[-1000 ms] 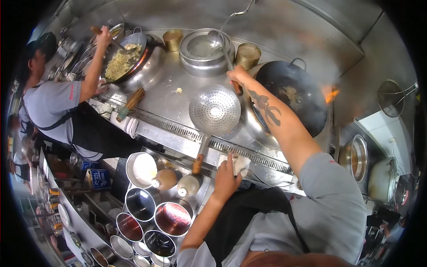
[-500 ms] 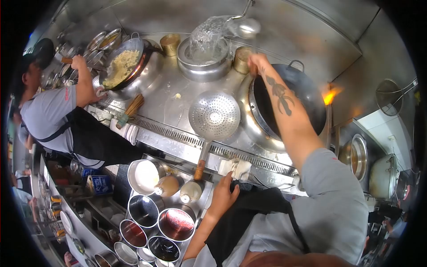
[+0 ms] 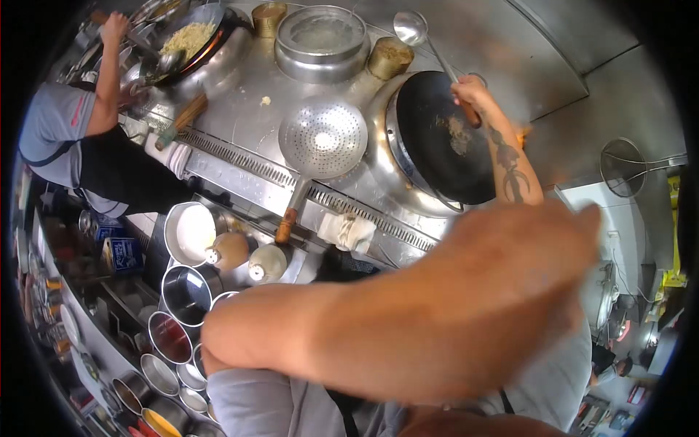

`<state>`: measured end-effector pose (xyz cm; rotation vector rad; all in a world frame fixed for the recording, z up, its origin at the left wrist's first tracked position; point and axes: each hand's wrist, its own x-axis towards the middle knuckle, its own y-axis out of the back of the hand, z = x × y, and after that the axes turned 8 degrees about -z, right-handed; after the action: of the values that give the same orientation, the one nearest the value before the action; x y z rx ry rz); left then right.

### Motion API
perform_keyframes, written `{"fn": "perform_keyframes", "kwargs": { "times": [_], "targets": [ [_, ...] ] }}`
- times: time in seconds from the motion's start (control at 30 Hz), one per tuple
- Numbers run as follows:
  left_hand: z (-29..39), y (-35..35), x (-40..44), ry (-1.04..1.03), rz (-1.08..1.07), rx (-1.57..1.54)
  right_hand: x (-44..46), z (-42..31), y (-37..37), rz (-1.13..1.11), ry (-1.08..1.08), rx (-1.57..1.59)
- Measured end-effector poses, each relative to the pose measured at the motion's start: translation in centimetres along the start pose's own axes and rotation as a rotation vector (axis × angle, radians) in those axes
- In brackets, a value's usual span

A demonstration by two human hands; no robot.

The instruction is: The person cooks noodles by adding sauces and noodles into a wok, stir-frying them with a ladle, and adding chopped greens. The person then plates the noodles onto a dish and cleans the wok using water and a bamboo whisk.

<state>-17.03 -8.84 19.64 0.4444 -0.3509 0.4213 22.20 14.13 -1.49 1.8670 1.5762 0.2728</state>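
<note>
My right hand [image 3: 472, 95] is closed round the wooden handle of a ladle [image 3: 411, 29], whose bowl hangs above the stove top, up and left of the hand. Behind and below that hand sits a dark wok [image 3: 437, 138] with some brown bits on its inside. My left hand [image 3: 531, 247] is raised close to the camera, blurred, in front of my right upper arm; its fingers cannot be made out. A perforated strainer [image 3: 322, 138] lies on the steel top, its wooden handle over the front edge. A folded cloth [image 3: 346, 232] rests beside it.
Lower left are pots of sauces [image 3: 171, 336] and two bottles [image 3: 268, 263]. A water pot [image 3: 320, 44] and a tin [image 3: 390, 58] stand at the back. A co-worker [image 3: 62, 131] works at another wok [image 3: 189, 40] on the left. A flame shows right of my wok.
My left hand has risen from near the cloth to close before the camera. My right hand has moved right with the ladle. The view has shifted, and the water pouring over the pot has stopped.
</note>
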Motion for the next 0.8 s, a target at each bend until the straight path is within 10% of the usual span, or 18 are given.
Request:
{"fn": "perform_keyframes", "kwargs": {
  "times": [0.2,0.37,0.53,0.67,0.8],
  "targets": [
    [0.0,-0.1,-1.1,-0.183,0.169,-0.170,0.6,-2.8,-5.0,-0.007,0.117,0.115],
    [-1.2,-1.2,-7.8,0.276,0.791,-0.327,3.6,-7.0,-10.3,0.000,0.117,0.108],
    [-10.8,-7.4,-17.9,0.766,0.639,-0.272,5.2,-9.8,-16.4,-0.072,0.031,-0.062],
    [-14.0,-12.7,-22.9,1.006,0.639,0.022,8.0,-9.7,-21.0,-0.280,-0.042,0.342],
    [-15.3,-15.7,-25.2,1.051,0.560,0.190,6.0,-11.4,-17.0,-0.829,-0.086,1.692]
  ]
}}
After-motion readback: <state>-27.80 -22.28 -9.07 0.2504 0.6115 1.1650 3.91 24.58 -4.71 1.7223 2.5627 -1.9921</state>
